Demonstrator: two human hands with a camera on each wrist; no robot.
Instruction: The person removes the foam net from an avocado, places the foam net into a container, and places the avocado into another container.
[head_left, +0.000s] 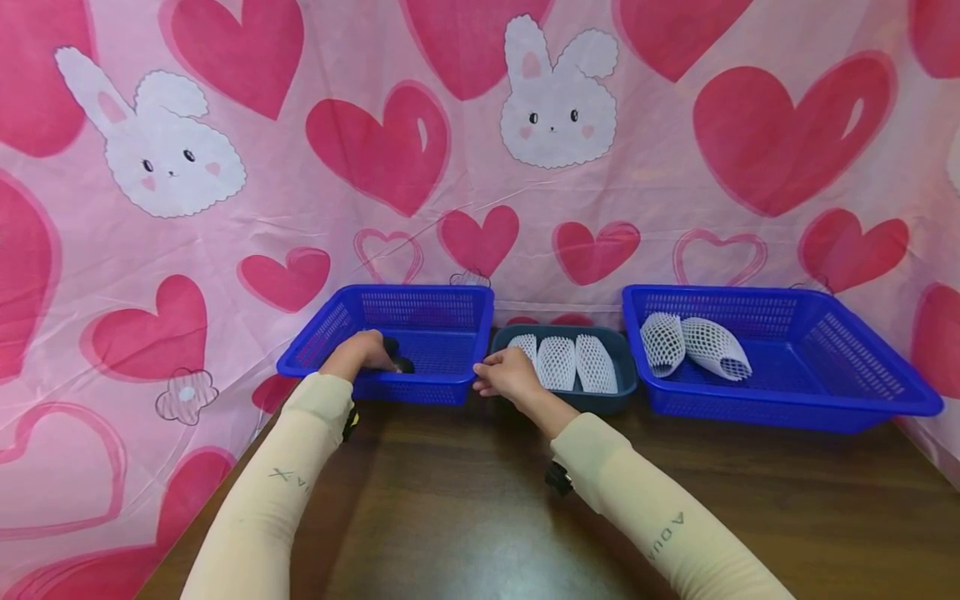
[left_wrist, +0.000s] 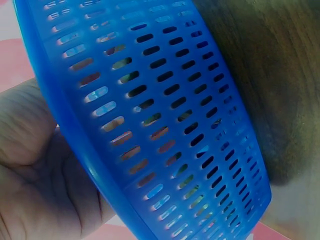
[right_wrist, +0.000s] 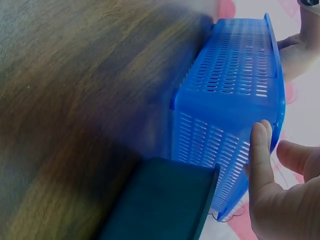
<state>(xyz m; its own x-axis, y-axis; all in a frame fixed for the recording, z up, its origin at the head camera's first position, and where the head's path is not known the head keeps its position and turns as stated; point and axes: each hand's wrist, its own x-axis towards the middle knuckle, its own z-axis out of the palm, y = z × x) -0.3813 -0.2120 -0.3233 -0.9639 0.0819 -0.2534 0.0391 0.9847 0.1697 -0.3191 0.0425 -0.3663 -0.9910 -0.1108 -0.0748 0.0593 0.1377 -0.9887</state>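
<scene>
Nearest to me are two cream sleeves with dark lettering, one on the left arm (head_left: 262, 500) and one on the right arm (head_left: 660, 508), both stretched over a brown wood-grain bench (head_left: 442, 500). The person's left hand (head_left: 365, 350) dips over the front rim into a blue perforated plastic basket (head_left: 423, 389) at the left. Two small, dark, rounded objects (head_left: 405, 365) lie in there, right by the fingers. I cannot tell whether that grip has closed on either one, since the basket wall and the hand itself hide most of the fingers. The right hand (head_left: 512, 377) is at the same basket's near right corner, its grip slack: the fingers are extended at the rim, the thumb apart from them. Just beyond this hand sits a dark teal plastic tray (head_left: 628, 367) with three white foam-mesh sleeves (head_left: 557, 364) lying side by side, the leftmost partly covered by the hand. Over to the right, a wider blue perforated plastic basket (head_left: 757, 408) holds two more white mesh sleeves (head_left: 715, 346) at its left end. A pink cloth (head_left: 360, 50) printed with hearts and white bunnies hangs behind everything.
</scene>
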